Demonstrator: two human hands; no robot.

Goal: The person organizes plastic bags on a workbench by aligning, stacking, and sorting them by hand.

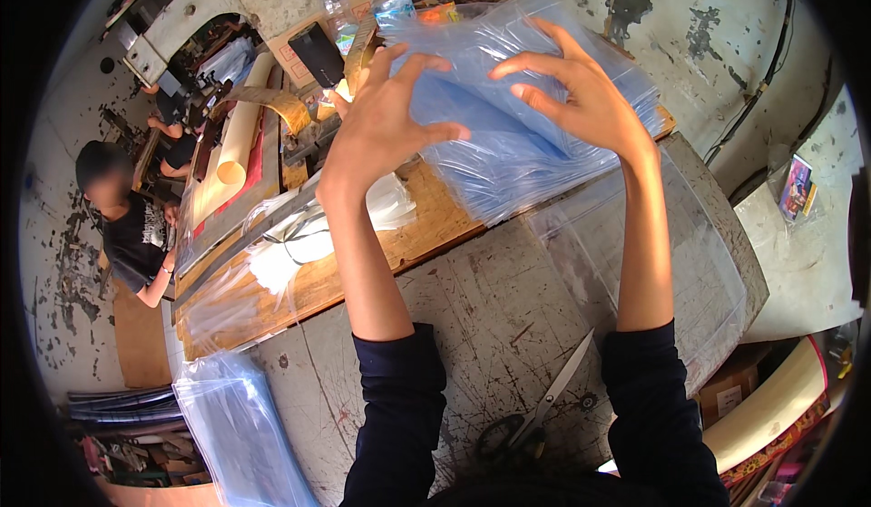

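Note:
A thick, uneven pile of clear bluish plastic sheets (517, 158) lies at the far side of the worktable, partly on a wooden board (408, 248). My left hand (376, 121) is over the pile's left edge, fingers spread and curved, with nothing seen in it. Opposite it, my right hand (585, 99) hovers at or just above the upper right of the pile, its fingers apart and thumb pointing inward. Whether either hand's fingertips touch the plastic I cannot tell. Nearer me, a flat transparent sheet (653, 244) covers part of the scratched grey tabletop (454, 316).
Scissors (549, 403) lie between my forearms. A tied bundle of white strips (281, 248) rests on the board, and another bluish plastic stack (236, 434) hangs at the front left. Two water bottles (392, 1) and a black phone-like object (315, 55) stand behind. A co-worker (136, 226) is at left.

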